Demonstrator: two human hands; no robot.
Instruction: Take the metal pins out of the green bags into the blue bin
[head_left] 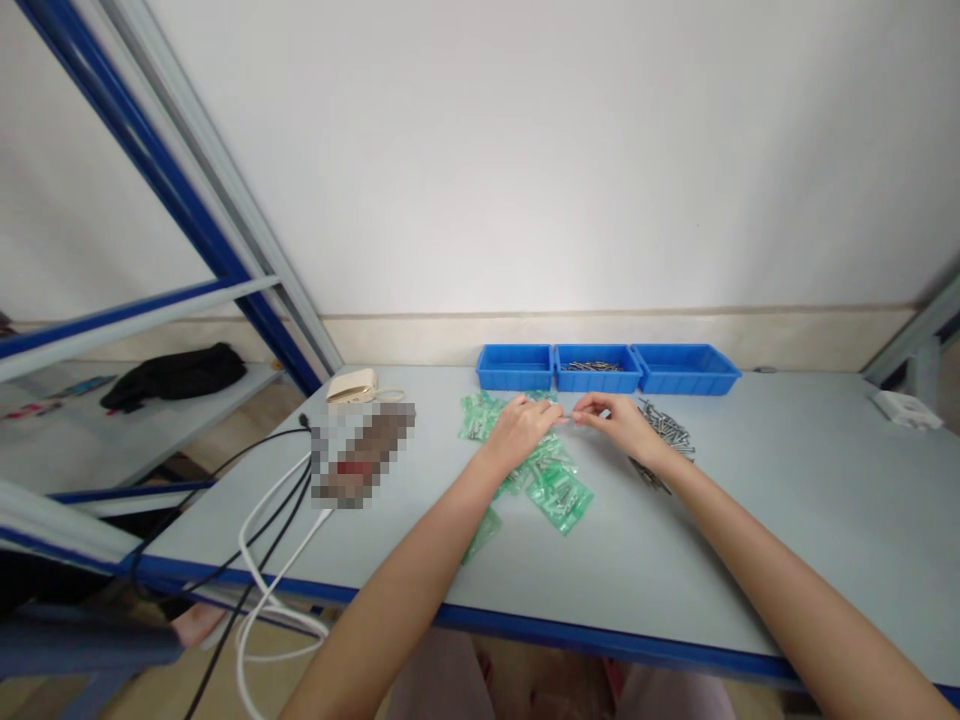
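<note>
My left hand point(523, 427) hovers over the green plastic bags, fingers closed; what lies inside its grip is hidden. Just right of it, my right hand point(611, 420) pinches a small thin silvery piece that looks like a screw point(568, 416), its near end by my left fingertips. Several green zip bags point(561, 497) with metal hardware inside lie spread beneath and in front of my left hand. A loose pile of long screws point(670, 428) rests on the table beside my right wrist, partly covered by the forearm.
Three blue bins stand along the wall: a left bin point(515, 368), a middle bin point(598, 378) with screws inside, and a right bin point(686, 372). A cream box point(352, 386), a blurred-out object point(367, 455) and a white cable point(247, 545) lie left. A white item point(906, 410) sits far right.
</note>
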